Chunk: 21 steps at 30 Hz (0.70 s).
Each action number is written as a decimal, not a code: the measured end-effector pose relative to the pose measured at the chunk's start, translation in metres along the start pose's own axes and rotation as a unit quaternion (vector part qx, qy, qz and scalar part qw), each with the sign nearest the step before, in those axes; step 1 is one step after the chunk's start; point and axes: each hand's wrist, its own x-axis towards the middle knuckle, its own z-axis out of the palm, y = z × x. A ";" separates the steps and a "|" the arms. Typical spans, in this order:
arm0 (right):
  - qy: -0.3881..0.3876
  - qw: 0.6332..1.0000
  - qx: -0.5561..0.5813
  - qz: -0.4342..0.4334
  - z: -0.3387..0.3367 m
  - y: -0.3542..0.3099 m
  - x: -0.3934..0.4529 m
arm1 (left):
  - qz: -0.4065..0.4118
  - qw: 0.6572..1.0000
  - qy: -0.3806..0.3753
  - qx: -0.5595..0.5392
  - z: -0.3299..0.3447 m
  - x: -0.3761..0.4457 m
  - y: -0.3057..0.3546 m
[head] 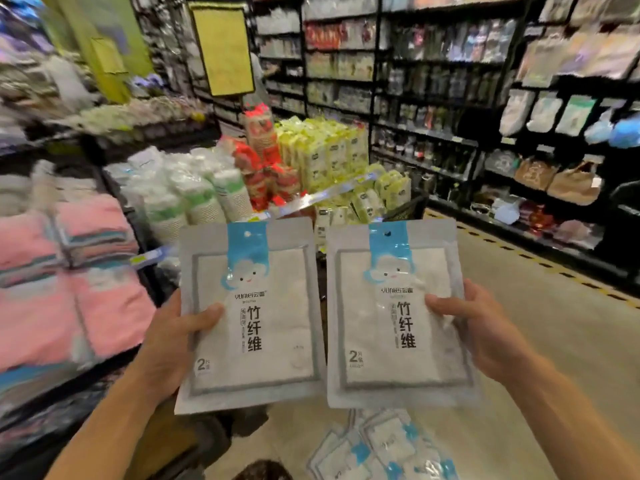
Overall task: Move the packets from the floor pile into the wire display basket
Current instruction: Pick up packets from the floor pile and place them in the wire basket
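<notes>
Two packets are off the floor and in transit, so this looks like the carry step, between pickup and drop-off. The left hand point(173, 337) grips one packet point(252, 313) by its left edge, thumb laid across the front and the other fingers hidden behind it. The right hand point(485, 327) holds a second packet point(398, 313) the same way by its right edge, thumb on the front. Both packets stand upright, faces toward the camera, side by side in the lower middle of the frame with a thin gap between them. Both forearms reach up from the bottom corners, wrists roughly level, elbows out of view.

The rest of the floor pile point(381, 448) lies at the bottom centre, just below the held packets, with several packets left in it, so the task seems far from done.

The wire basket is hard to pick out: a dark mesh edge point(405, 211) shows just above the right packet, in front of the yellow-green stacked goods point(329, 150), but I cannot tell whether that is the target. The next move probably calls for carrying both packets forward to the basket, lowering them over its rim, then releasing each thumb.
</notes>
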 end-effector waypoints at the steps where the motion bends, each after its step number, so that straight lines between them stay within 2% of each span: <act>1: -0.027 1.000 -0.001 -0.001 0.008 -0.003 0.003 | 0.007 0.999 0.031 -0.007 -0.008 -0.017 0.003; 9: -0.220 0.975 -0.011 0.007 0.110 -0.005 -0.003 | 0.068 0.971 0.231 -0.014 -0.077 -0.164 0.028; 16: -0.366 0.930 -0.018 0.029 0.204 0.011 -0.056 | 0.099 0.944 0.315 -0.022 -0.128 -0.283 0.044; 21: -0.431 0.901 -0.023 0.041 0.283 0.033 -0.114 | 0.118 0.921 0.370 -0.036 -0.173 -0.367 0.046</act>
